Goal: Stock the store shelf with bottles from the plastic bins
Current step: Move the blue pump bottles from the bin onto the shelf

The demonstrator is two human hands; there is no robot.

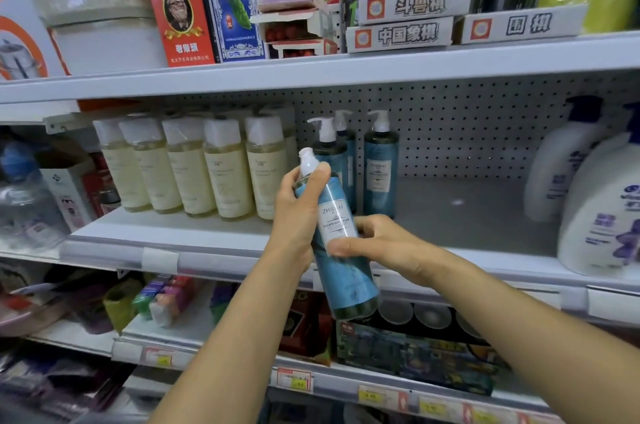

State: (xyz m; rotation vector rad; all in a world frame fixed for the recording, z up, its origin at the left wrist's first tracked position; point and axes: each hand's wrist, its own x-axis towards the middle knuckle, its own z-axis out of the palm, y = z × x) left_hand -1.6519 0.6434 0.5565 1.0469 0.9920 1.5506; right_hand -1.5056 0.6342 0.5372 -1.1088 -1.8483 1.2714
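Store shelving fills the view, with a white middle shelf (467, 215) backed by a pegboard (467, 132). A blue bottle (349, 285) with a white pump top is held in the air in front of the shelf's near edge, tilted so that its top leans left. It does not rest on the shelf. The left hand (298, 212) grips the bottle's upper part, thumb up by the neck. The right hand (381, 243) wraps around its middle, thumb lying across the label. Just behind it, matching blue pump bottles (381, 174) stand upright on the shelf. A row of pale yellow bottles (187, 174) stands to their left, and big white bottles (602, 209) stand at the far right. Flat game boxes (412, 34) lie on the shelf above.
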